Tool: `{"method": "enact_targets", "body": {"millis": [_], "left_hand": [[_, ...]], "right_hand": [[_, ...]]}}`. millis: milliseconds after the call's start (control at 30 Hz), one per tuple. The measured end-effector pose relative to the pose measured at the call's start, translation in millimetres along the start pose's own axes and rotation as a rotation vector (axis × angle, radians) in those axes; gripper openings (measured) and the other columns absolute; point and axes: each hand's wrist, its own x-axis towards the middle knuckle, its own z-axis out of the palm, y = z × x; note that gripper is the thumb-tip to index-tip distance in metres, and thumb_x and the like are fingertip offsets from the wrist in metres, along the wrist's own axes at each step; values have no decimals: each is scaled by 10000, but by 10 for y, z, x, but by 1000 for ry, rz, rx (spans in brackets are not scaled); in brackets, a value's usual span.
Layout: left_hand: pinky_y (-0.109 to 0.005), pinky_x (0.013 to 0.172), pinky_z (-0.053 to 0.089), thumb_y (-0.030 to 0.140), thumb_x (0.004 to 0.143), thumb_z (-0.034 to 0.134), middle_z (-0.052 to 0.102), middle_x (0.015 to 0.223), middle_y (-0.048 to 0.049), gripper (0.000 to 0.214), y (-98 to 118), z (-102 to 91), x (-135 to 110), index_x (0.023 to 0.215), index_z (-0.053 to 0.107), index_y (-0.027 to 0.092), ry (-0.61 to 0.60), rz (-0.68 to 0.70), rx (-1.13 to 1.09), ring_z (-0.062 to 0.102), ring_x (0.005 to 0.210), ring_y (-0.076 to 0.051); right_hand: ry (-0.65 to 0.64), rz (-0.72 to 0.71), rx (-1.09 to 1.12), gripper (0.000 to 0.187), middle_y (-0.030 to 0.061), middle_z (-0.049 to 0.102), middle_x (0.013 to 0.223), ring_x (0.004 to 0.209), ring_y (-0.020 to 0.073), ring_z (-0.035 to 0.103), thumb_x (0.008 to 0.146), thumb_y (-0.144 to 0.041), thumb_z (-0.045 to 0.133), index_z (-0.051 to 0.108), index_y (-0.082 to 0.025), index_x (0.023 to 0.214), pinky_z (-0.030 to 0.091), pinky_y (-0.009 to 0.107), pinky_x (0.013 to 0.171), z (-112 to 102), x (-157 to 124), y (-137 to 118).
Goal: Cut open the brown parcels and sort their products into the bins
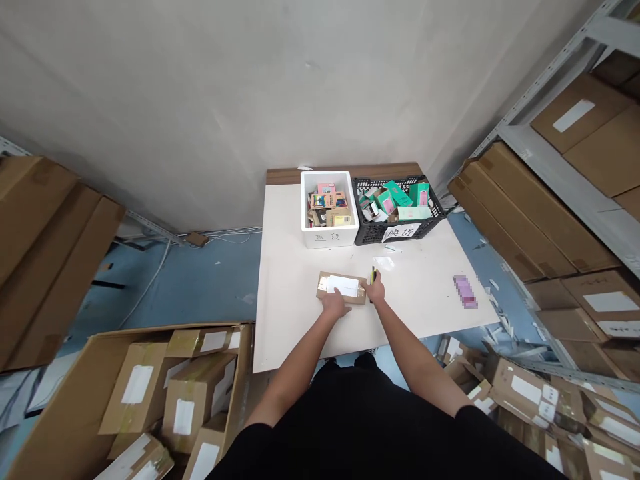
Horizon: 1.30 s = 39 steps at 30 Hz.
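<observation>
A small brown cardboard box (325, 281) with a white label lies on the white table in front of me. My left hand (335, 304) rests on its front edge, thumb on the label and fingers along the near side. At the box's right end, my right hand (375, 289) is wrapped round a yellow and black box cutter (373, 274), held upright. Whether its blade is out, I cannot tell. A clear plastic scrap (384, 263) lies just beyond my right hand.
A white foam bin (327, 237) and a black crate (370, 233), both full of small packages, stand at the table's back. A large carton (65, 413) of parcels is at left. Shelves (565, 157) with boxes rise at right, above a parcel pile (525, 393).
</observation>
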Motion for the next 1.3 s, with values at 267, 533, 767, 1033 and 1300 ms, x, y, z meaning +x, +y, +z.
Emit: {"method": "enact_targets", "body": {"millis": [267, 533, 767, 1033, 1300], "left_hand": [[-546, 1303, 214, 471, 996, 536, 182, 1785, -75, 752, -98, -112, 218, 1684, 278, 312, 208, 318, 139, 100, 1650, -346], [-575, 1314, 136, 511, 1021, 453, 45, 1802, -19, 755, -124, 191, 402, 1707, 187, 339, 247, 298, 119, 13, 1657, -336], [-567, 1314, 147, 512, 1020, 449, 30, 1800, -20, 752, -105, 116, 407, 1705, 194, 336, 208, 294, 116, 12, 1658, -323], [-570, 1313, 144, 475, 1016, 472, 54, 1799, -37, 748, -37, 110, 325, 1702, 206, 340, 207, 276, 118, 30, 1657, -327], [-532, 1264, 290, 484, 999, 537, 290, 1754, -83, 677, -89, -167, 260, 1640, 390, 320, 270, 306, 108, 231, 1616, -339]], "right_hand": [[-183, 46, 529, 287, -27, 652, 698, 492, 132, 638, 1024, -497, 513, 523, -234, 908, 518, 236, 539, -126, -102, 538], [-367, 100, 404, 400, -70, 518, 502, 366, 112, 480, 1033, -544, 524, 485, -239, 776, 398, 228, 434, -118, -22, 663], [-324, -22, -14, 429, -42, 563, 574, 417, 123, 521, 1037, -583, 536, 551, -221, 808, 383, 251, 507, -258, 10, 488], [-304, -46, -80, 391, -15, 600, 586, 462, 157, 569, 1044, -528, 535, 616, -218, 819, 427, 271, 598, -288, -244, 633], [-178, 82, 201, 430, -44, 592, 583, 458, 136, 592, 1056, -582, 423, 527, -238, 820, 463, 234, 545, -162, -463, 898]]}}
